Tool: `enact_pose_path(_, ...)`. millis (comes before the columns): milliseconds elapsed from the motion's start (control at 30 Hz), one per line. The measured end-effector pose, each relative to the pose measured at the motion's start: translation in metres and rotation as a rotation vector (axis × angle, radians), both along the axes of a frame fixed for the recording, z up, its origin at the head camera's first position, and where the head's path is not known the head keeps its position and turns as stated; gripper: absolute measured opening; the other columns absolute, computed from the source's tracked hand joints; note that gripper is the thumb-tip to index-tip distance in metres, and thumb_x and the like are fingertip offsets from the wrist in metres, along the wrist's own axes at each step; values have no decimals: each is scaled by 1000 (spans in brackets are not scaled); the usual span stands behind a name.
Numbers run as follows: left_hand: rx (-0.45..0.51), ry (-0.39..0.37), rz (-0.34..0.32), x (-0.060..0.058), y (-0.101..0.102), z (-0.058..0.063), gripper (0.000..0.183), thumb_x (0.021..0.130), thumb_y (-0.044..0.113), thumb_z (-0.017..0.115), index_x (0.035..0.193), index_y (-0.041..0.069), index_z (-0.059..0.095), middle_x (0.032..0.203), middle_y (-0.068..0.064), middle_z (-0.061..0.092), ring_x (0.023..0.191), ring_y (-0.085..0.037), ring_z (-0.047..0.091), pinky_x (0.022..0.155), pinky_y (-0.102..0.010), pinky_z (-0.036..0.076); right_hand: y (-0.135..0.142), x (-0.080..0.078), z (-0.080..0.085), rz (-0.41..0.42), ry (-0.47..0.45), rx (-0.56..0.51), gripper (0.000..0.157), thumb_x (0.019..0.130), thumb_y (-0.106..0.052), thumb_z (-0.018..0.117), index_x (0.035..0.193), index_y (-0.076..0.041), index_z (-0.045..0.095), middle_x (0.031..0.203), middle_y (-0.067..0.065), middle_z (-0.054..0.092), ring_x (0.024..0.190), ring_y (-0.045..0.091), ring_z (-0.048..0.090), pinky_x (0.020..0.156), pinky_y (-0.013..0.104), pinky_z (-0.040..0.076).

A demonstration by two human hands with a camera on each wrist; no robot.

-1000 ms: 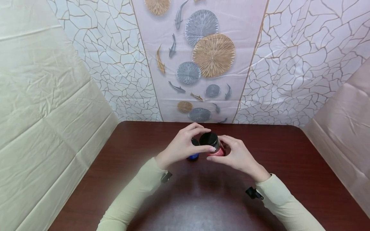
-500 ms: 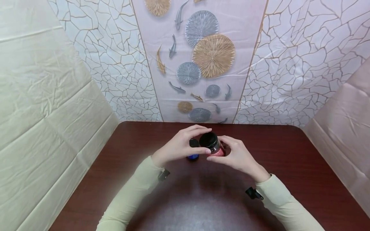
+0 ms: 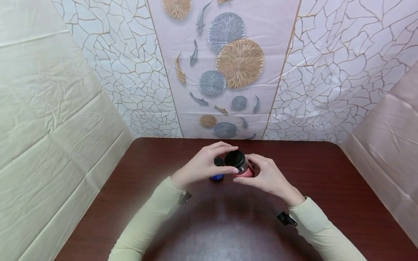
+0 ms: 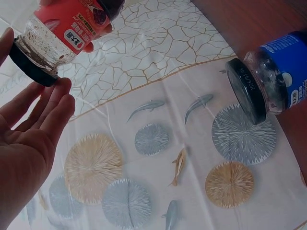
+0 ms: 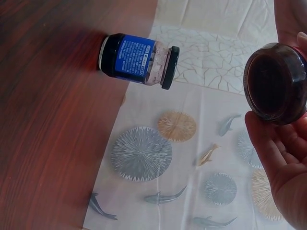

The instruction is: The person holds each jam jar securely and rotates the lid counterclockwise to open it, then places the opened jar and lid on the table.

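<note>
A glass jar with a red label [image 4: 76, 26] is held tilted above the table, its black lid [image 3: 234, 158] facing up and to the left. My right hand [image 3: 268, 175] grips the jar's body from the right. On the lid's rim, my left hand [image 3: 203, 165] pinches with the thumb at the near side and fingertips at the far side. Dark contents show through the base in the right wrist view, where the right hand's fingers [image 5: 283, 153] curl around the jar. A second jar, with a blue label [image 5: 135, 57] and black lid, stands upright behind the left hand, partly hidden in the head view.
The dark red-brown wooden table [image 3: 313, 174] has rounded far corners. A patterned cloth backdrop [image 3: 225, 105] hangs behind it, and pale cloth walls [image 3: 65, 145] rise at both sides.
My left thumb has slid a little leftward along the lid's rim, and the left wrist has shifted slightly left. The right hand and the red-labelled jar have stayed almost in place.
</note>
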State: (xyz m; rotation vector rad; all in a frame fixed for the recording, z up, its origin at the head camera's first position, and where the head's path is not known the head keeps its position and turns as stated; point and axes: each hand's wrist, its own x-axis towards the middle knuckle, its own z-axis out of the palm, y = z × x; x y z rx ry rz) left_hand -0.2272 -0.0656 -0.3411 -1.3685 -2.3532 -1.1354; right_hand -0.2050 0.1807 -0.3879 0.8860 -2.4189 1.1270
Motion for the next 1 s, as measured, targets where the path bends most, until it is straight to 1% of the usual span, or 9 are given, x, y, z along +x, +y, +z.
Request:
enact_pose_path(100,-3,1,22,0,4,0,60,83,37,84,133,10,65,125,5,62,110,-4,58,94,-26,50,4,1,1,-12,7,12,57,71,-39,93,119,-19,69,106,-11,67,80,7,61,64,27,53)
enact_pose_path(200,-17,7,47,0,8,0,60,83,39,84,133,12,65,124,6,61,108,-3,58,93,-22,48,7,1,1,-27,13,13,57,70,-38,93,119,-21,69,105,-11,67,79,7,60,63,26,52)
enact_pose_path(367,-23,1,107,4,6,2,60,80,40,86,131,14,67,119,9,61,103,-2,57,89,-23,50,3,0,-1,-1,-13,10,59,73,-43,91,122,-21,68,111,-11,67,85,7,63,69,27,55)
enact_pose_path(467,-20,4,123,5,6,1,59,79,40,87,129,14,68,116,9,62,100,-2,58,88,-24,50,1,0,-1,8,-26,8,59,74,-45,90,123,-21,68,113,-10,67,88,7,65,72,30,56)
enact_pose_path(533,-21,11,123,5,6,1,59,79,40,87,128,13,68,116,7,62,99,-3,58,88,-26,52,1,0,-2,1,-28,6,59,73,-46,90,122,-22,68,111,-11,67,87,7,65,71,31,57)
enact_pose_path(700,-26,16,145,5,7,0,59,79,46,86,126,13,69,113,8,62,97,-3,59,86,-26,52,1,1,-1,-7,-27,12,59,72,-46,90,121,-22,68,109,-12,67,85,6,64,70,32,56)
enact_pose_path(767,-29,17,158,4,8,-1,56,79,48,85,122,15,70,110,9,61,96,-3,58,85,-24,51,1,1,0,-10,-22,16,58,71,-47,91,120,-22,69,108,-12,67,84,7,63,69,31,56)
enact_pose_path(900,-27,10,185,4,10,-2,51,78,47,86,115,18,69,102,11,60,92,-2,58,83,-25,51,1,0,0,-10,-16,27,57,72,-46,90,119,-22,69,108,-12,67,83,7,62,68,31,55)
enact_pose_path(1000,-27,10,197,4,11,-2,50,76,47,87,112,18,68,99,12,59,90,-2,57,82,-25,51,2,0,-1,-8,-18,33,57,73,-46,90,120,-22,68,108,-12,67,82,7,60,67,29,54)
